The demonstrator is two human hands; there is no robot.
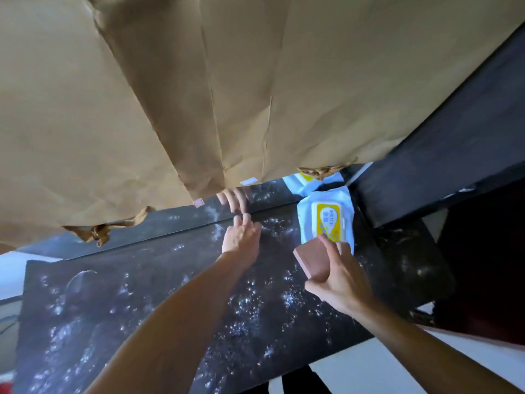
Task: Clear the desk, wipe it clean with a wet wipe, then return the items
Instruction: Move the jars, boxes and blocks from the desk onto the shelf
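Observation:
A dark star-patterned desk mat covers the desk. My left hand lies flat on the mat's far edge, fingertips against a glossy dark back panel that mirrors them; it holds nothing. My right hand hovers over the mat's right part, gripping a small pinkish-brown box between thumb and fingers. Just beyond that box lies a white wet wipe pack with a yellow lid, partly hidden by the box and my thumb.
Crumpled brown paper hangs over the whole upper view, close to the camera. A dark slanted panel rises at the right. The white desk edge shows below the mat, and a white surface at the left.

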